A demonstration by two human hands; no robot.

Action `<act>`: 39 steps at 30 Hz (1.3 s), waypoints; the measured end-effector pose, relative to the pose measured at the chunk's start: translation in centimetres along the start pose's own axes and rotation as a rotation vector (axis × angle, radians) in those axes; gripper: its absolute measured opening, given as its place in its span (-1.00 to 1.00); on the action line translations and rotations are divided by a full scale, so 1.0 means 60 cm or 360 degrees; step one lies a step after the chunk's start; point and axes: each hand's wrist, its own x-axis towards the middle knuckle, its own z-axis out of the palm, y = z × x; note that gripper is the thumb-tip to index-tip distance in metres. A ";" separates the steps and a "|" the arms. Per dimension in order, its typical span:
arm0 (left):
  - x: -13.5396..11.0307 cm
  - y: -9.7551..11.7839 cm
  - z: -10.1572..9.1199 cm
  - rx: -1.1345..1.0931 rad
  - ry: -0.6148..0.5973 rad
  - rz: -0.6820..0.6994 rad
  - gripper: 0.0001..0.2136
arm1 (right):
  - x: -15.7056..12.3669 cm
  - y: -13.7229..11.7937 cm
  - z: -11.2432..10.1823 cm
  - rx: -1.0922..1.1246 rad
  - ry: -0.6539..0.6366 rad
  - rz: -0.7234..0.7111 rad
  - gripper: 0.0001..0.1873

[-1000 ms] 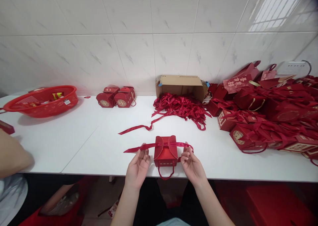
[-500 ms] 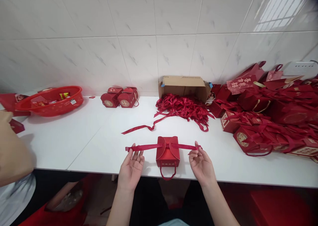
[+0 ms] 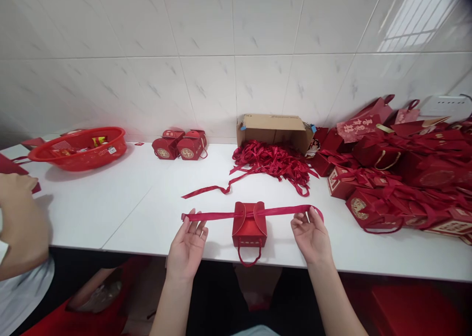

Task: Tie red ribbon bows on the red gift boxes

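A small red gift box [image 3: 250,228] with a cord handle stands near the table's front edge, between my hands. A red ribbon [image 3: 283,210] runs through the curved flaps on its top and stretches out to both sides. My left hand [image 3: 189,242] pinches the ribbon's left end between thumb and fingers, palm up. On the other side, my right hand [image 3: 311,235] pinches the ribbon near its right end, whose tip curls over the fingers. Neither hand touches the box.
Behind the box, a heap of red ribbons [image 3: 273,159] spills from a cardboard box [image 3: 275,122]. Two red boxes [image 3: 179,145] stand by the wall. A red basin [image 3: 79,154] holds small packets. Many tied boxes [image 3: 401,178] pile up at right. A co-worker's arm [image 3: 24,228] is at left.
My hands have moved further apart, and the ribbon now extends further out on the right. The co-worker's hand has come into view at the left with a red item.
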 end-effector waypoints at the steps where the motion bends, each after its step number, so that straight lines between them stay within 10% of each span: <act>1: 0.001 0.001 0.001 0.0013 -0.0007 0.0022 -0.82 | 0.000 -0.002 0.002 -0.0003 0.0000 -0.0019 -0.85; 17: 0.014 0.025 0.049 0.0216 -0.0101 0.0428 -0.85 | 0.001 -0.025 0.030 -0.0206 0.0002 -0.0575 -0.82; 28: 0.001 0.047 0.162 0.0566 -0.0654 0.0968 -0.90 | 0.000 -0.053 0.134 -0.0852 -0.0457 -0.0982 -0.79; 39: -0.024 0.043 0.208 0.0770 -0.0832 0.0996 -0.82 | -0.017 -0.027 0.207 -0.1108 -0.0854 -0.0775 -0.74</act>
